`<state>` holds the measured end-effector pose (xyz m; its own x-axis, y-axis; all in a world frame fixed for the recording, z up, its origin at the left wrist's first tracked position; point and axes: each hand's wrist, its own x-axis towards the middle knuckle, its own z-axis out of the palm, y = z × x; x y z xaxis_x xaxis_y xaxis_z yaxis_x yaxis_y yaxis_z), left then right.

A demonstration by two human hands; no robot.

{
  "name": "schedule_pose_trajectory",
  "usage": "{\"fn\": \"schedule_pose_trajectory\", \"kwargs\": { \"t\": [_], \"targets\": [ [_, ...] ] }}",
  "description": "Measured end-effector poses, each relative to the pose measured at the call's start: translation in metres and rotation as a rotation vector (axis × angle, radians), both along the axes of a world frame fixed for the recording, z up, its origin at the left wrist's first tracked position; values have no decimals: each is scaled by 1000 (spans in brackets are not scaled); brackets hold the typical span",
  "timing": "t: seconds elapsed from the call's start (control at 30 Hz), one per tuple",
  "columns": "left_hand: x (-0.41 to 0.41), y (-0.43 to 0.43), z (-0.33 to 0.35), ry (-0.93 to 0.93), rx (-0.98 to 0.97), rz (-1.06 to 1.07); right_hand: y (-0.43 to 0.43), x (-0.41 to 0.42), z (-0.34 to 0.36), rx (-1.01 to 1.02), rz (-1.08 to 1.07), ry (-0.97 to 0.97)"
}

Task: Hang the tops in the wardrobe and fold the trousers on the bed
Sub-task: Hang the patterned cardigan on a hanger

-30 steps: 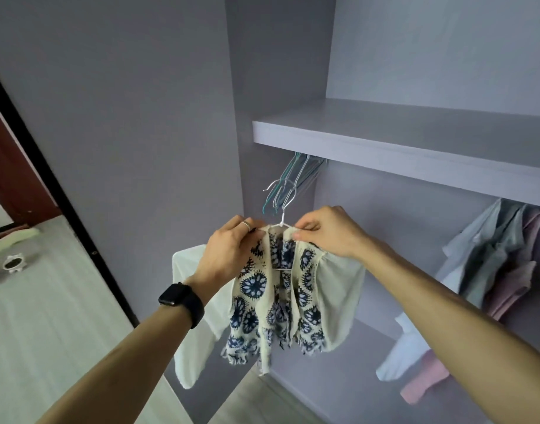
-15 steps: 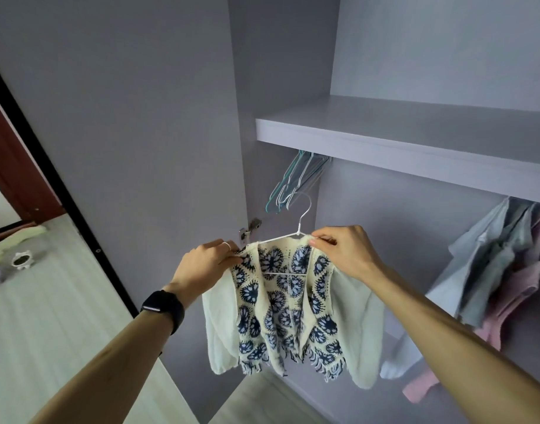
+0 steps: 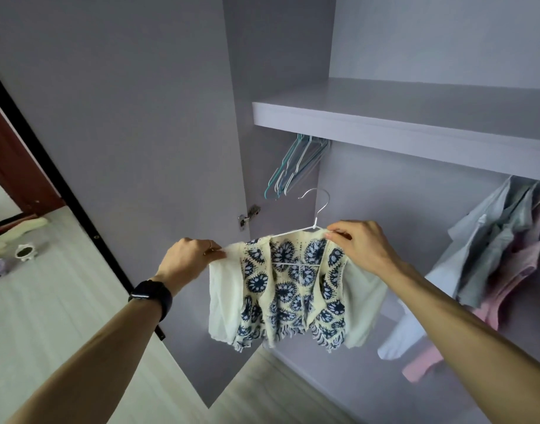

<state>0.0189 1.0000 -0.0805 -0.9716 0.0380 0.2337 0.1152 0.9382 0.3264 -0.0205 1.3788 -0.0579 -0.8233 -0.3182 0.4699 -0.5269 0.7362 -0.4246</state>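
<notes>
Mid-task, hanging stage: one top [image 3: 293, 289] is already threaded on a white wire hanger [image 3: 315, 224] but not yet on the rail; it is held in the air in front of the open wardrobe [image 3: 369, 194], below the left end of the shelf [image 3: 415, 123] and just under the bunch of spare hangers [image 3: 296, 166]. The left hand [image 3: 189, 258] pinches the top's left shoulder, fingers [image 3: 215, 252] closed on the fabric. The right hand [image 3: 363, 246] pinches the right shoulder at the hanger's arm, fingers [image 3: 336, 234] closed there. The hook is free and points up, touching nothing. The rail itself is hidden under the shelf. Several hung clothes [image 3: 501, 246], grey, pale blue and pink, sit toward the right end of the wardrobe, so some tops look done. Left to do, as a guess: settle the shoulders, hook this one on, then any other tops. Trousers and bed are not in view, so folding progress can't be judged. The top is short, cream knit with dark blue round motifs, plain cream sleeves, fringed hem, open front, hanging fairly even, left shoulder pulled out sideways. The door [image 3: 140, 117] stands open at left; watch [image 3: 151, 293] on the left wrist
</notes>
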Motion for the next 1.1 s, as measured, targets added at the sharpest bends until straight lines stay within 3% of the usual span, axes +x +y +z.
{"fn": "schedule_pose_trajectory", "kwargs": {
  "t": [0.17,0.37,0.53,0.67,0.83,0.97,1.1],
  "targets": [
    [6,-15,-3,-65,-39,162,12,1,-6,-42,-53,3],
    [-5,37,25,-113,150,-127,0,6,-15,-69,-37,-11],
    [-19,69,33,-6,100,-138,-3,7,-14,-114,-38,17],
    [-20,69,33,-42,176,-149,10,8,-14,-116,-45,36],
    [-20,90,39,79,400,-86,1,9,-17,-4,29,29],
    [-18,112,46,-47,268,-260,-16,10,-12,-40,41,61],
    [-17,124,52,-55,216,-318,-27,12,-7,-79,41,32]
  ]
}}
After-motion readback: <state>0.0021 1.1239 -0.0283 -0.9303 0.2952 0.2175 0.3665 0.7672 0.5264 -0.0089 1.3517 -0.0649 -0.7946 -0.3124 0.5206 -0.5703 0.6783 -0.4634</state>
